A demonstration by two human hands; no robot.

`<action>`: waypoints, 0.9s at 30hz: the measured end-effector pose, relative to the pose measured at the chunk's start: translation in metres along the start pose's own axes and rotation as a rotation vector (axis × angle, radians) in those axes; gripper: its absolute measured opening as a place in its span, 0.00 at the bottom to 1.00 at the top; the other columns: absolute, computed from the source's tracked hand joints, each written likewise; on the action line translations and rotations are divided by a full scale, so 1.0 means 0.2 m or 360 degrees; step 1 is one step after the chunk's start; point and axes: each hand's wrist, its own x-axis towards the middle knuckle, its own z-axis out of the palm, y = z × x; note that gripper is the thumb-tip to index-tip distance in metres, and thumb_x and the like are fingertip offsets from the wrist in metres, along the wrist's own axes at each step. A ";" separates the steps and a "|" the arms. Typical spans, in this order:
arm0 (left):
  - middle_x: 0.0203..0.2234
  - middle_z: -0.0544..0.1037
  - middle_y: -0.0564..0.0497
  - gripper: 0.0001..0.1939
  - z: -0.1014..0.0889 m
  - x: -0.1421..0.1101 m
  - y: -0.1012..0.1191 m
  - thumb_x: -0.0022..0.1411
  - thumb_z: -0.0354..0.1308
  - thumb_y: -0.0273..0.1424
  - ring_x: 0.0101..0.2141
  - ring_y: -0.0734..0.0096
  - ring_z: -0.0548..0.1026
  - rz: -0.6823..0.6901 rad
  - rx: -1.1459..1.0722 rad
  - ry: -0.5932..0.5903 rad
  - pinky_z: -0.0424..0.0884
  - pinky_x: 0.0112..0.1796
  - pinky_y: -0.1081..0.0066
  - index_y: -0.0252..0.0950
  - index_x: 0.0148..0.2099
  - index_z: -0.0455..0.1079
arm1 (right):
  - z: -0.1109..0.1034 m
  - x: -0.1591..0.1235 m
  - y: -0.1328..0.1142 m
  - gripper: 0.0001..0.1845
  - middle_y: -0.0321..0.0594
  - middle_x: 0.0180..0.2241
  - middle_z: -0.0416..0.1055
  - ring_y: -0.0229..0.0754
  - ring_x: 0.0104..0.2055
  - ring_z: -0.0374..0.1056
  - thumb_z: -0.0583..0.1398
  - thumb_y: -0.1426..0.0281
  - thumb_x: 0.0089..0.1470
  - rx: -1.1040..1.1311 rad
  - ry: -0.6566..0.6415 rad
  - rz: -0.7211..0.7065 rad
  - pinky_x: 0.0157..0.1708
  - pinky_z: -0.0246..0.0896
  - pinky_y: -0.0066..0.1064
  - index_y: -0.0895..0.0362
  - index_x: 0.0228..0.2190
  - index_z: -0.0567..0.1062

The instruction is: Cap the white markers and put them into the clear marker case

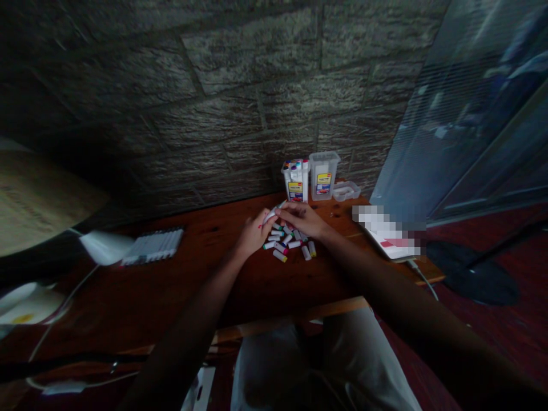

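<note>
The person's two hands meet over the middle of the brown tabletop point(231, 274). The left hand point(253, 231) is closed around a white marker point(269, 215), and there are small red spots on that hand. The marker leans, with its far end pointing up and to the right. The right hand point(306, 218) is bent in narrow, with its fingers right up at the marker. I cannot tell if they squeeze it too.

Just below the hands, on the near side, is a messy bunch of short white pieces point(295, 244) with bright ends, such as yellow, pink and green. Some of them touch.

Past the hands, on the far side by the stone wall point(222, 108), stands a see-through box point(295, 192) full of markers. To its right stands another see-through box point(324, 181) with a yellow and blue label. A low clear tray point(347, 192) is beside that one.

Well to the left lies a neat row of white pens point(156, 245), side by side. On the right side is a flat white thing point(391, 242), too blurry to name, with a white cord point(426, 282) near it.
</note>
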 end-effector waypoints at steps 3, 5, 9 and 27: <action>0.24 0.73 0.53 0.11 0.00 0.00 0.00 0.68 0.47 0.37 0.24 0.74 0.70 -0.0031 -0.0009 -0.0018 0.61 0.29 0.74 0.38 0.37 0.66 | 0.00 0.00 0.00 0.19 0.32 0.24 0.68 0.31 0.22 0.60 0.59 0.52 0.54 -0.0015 -0.0002 0.0015 0.21 0.56 0.24 0.57 0.32 0.73; 0.25 0.74 0.52 0.12 0.00 0.00 0.01 0.68 0.48 0.38 0.25 0.73 0.71 -0.0035 -0.0016 0.0006 0.62 0.30 0.74 0.38 0.37 0.66 | 0.00 0.00 0.00 0.19 0.32 0.24 0.68 0.30 0.21 0.60 0.60 0.53 0.54 -0.0029 -0.0013 0.0010 0.21 0.56 0.24 0.57 0.32 0.73; 0.31 0.77 0.51 0.13 0.00 -0.01 0.02 0.67 0.49 0.40 0.30 0.72 0.74 -0.0043 -0.0068 0.0054 0.66 0.35 0.74 0.38 0.42 0.68 | 0.00 0.01 0.00 0.19 0.31 0.23 0.68 0.30 0.21 0.59 0.60 0.53 0.54 -0.0002 0.0009 0.0007 0.20 0.55 0.24 0.57 0.32 0.73; 0.30 0.74 0.52 0.15 0.04 0.04 -0.05 0.65 0.51 0.42 0.20 0.81 0.65 -0.0454 -0.1034 0.0245 0.63 0.22 0.77 0.36 0.45 0.65 | -0.02 0.02 0.04 0.20 0.36 0.26 0.71 0.34 0.24 0.64 0.61 0.54 0.52 -0.0048 0.0179 0.0058 0.24 0.59 0.26 0.57 0.39 0.74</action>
